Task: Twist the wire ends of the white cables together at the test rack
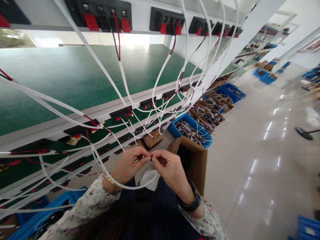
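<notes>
My left hand (131, 163) and my right hand (170, 166) meet at the fingertips, low in the middle of the view. Each is closed in a pinch on something small between them, mostly hidden by the fingers. A white cable (130, 187) curves under my left wrist and up towards my right hand; its end is hard to make out. Ahead, black terminal blocks with red levers (107, 16) line a white rail, with red and black wires from white cables in some of them. Another row of terminal blocks (122, 113) runs along the shelf edge below.
A green shelf (75, 76) extends ahead and left. An open cardboard box (198, 166) stands close by my right hand. Behind it is a blue crate of cables (192, 130), with more boxes beyond. Another blue crate (60, 203) sits lower left. Loose white cables hang across the left side.
</notes>
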`<state>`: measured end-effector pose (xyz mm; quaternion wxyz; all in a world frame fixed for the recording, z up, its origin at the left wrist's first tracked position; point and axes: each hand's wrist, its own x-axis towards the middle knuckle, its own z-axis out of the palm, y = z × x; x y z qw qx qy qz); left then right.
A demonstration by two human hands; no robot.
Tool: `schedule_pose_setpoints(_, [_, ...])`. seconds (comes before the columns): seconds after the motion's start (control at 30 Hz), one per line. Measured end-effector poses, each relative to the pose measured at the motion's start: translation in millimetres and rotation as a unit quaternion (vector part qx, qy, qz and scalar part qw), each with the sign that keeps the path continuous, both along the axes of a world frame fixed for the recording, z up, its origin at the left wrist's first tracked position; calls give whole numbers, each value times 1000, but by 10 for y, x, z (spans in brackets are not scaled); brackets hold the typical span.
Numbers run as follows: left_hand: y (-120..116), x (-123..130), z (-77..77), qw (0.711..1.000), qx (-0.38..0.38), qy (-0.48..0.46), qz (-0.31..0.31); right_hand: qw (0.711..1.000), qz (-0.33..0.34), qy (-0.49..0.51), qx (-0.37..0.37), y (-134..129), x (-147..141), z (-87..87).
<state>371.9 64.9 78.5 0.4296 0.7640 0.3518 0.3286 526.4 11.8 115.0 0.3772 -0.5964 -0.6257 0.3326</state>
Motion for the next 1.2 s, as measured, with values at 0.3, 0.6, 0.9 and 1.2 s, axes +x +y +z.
schedule_pose_setpoints(0.3, [-244,-673,-1170,936,184,295,56,997,-62,-51,-1,339,281,-1078])
schedule_pose_setpoints(0.6, [-491,-850,-249,910,260,170,276,991,51,80,94,1162,-450,-735])
schedule_pose_setpoints(0.9, [437,-344,-196,843,339,403,113,981,56,182,-21,912,41,-1013])
schedule_pose_setpoints(1.2, [773,150,-734,824,296,465,-131,985,-17,160,-62,513,844,-1231])
